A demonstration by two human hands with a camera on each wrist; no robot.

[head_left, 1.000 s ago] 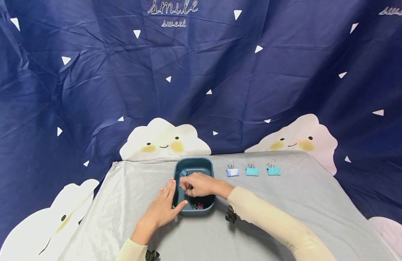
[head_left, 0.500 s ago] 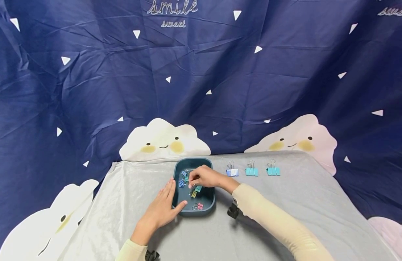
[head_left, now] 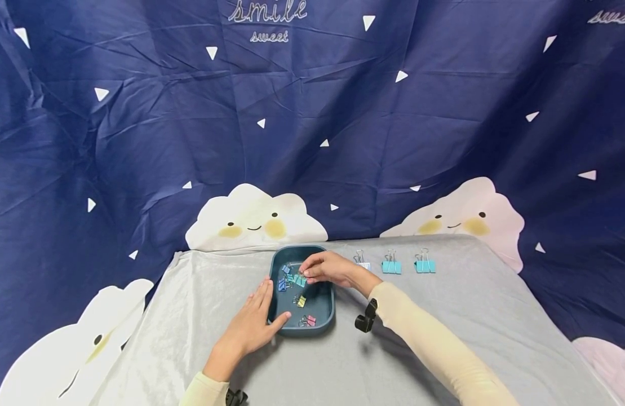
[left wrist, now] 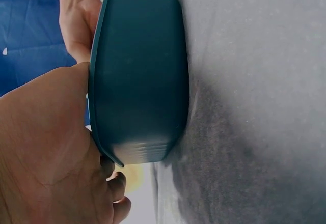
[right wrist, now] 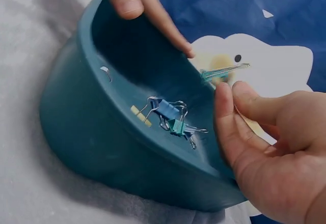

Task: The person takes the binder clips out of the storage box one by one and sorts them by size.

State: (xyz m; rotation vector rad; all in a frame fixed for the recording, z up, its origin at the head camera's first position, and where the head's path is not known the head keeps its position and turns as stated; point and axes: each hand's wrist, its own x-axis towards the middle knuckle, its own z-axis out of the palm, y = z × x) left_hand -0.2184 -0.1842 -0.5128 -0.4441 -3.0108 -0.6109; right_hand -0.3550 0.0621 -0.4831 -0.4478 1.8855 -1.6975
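Clamped between thumb and fingertips of the right hand (head_left: 334, 267): small teal metal binder clip with silver wire handles (right wrist: 213, 75), in or just over the deep dark-teal rounded box (head_left: 312, 332). Along the left rim: left hand (head_left: 252, 318), fingers straight, thumb spread apart over the edge. Close by the held clip, in the box: small blue metal binder clip (head_left: 283, 285) and small green metal binder clip (right wrist: 177, 127); nearer the front, small yellow metal binder clip (head_left: 301, 301); by the near wall, small pink metal binder clip (head_left: 311, 321). On the grey cloth (head_left: 434, 316), right of the box: large blue-and-white binder clip (head_left: 363, 265), partly hidden behind the right hand, then two large teal binder clips (head_left: 391, 267), unobstructed.
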